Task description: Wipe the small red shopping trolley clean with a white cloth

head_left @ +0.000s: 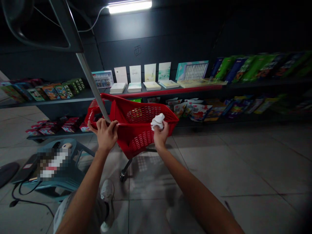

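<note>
Dark wall panels (158,48) under a bright tube light (130,6) backed the head view, with stocked shelves (148,94) running across and a pale tiled floor (219,162) below. Before the shelves stood a red cart (129,133), directly in front of the person, with the near rim of its basket within reach of both hands. Judging by the grip, the step in hand was wiping down that rim: the right hand (161,135) pinched a crumpled white wad (158,121), cloth or tissue, between thumb and fingers at the near rim, towards the basket's right end. What the next move seemed to call for was light, even pressure along the plastic while the cart, being on casters, was kept from rolling. The left hand (106,134) lay at the rim's left part with its fingers spread, beside the foot of a slanting metal pole (92,83); whether it gripped or merely rested could not be told. Both forearms reached forward from the lower edge, converging on the basket, the left one rising steeply past a teal stool (75,146), the right one slanting inward over bare tiles.
</note>
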Demonstrator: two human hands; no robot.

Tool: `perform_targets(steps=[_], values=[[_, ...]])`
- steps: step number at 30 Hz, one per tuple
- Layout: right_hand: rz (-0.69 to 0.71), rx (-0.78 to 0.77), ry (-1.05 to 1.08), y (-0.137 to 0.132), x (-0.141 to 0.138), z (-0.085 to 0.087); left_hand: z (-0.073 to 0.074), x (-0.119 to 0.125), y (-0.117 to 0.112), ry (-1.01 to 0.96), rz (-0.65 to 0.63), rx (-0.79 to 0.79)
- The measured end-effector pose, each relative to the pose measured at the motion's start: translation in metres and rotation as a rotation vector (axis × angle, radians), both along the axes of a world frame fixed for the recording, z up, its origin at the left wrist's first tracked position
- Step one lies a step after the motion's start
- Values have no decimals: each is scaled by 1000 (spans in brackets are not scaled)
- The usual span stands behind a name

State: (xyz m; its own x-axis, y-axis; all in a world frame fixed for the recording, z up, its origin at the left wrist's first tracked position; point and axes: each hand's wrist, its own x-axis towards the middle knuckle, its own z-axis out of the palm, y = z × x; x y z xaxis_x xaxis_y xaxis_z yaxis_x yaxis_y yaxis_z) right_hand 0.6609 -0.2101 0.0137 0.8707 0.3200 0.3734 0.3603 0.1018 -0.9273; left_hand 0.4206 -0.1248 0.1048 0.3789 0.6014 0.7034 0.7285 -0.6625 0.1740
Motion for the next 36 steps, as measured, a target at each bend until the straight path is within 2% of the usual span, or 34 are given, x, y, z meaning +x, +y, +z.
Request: perform_targets(steps=[2,4,6,8,12,15,19,22,25,30,32,34,36], values=[[3,-37,-315,-10,10,18,0,0,0,-6,0,5],[114,-147,-551,-18,13,29,1,-1,0,-9,-9,9],[213,-271,-707,-23,11,33,2,-4,1,1,-19,19],[254,-350,-803,-26,10,34,4,-7,3,16,-28,31],[245,-420,-876,-33,27,32,5,-17,10,13,-67,27],[186,-472,-870,-46,59,27,5,-24,16,16,-79,23],[77,-531,-814,-70,110,12,7,-30,20,43,-47,35],[9,-544,-767,-86,132,2,6,-28,22,13,-19,31],[18,-525,-768,-91,120,3,2,-24,22,-36,13,16],[199,-450,-865,-79,50,28,-8,-18,21,-103,47,-25],[270,-452,-914,-75,33,38,-11,-17,20,-136,46,-56],[322,-492,-947,-75,34,43,-14,-18,21,-164,40,-82],[307,-571,-908,-76,51,44,-15,-20,23,-185,25,-93]])
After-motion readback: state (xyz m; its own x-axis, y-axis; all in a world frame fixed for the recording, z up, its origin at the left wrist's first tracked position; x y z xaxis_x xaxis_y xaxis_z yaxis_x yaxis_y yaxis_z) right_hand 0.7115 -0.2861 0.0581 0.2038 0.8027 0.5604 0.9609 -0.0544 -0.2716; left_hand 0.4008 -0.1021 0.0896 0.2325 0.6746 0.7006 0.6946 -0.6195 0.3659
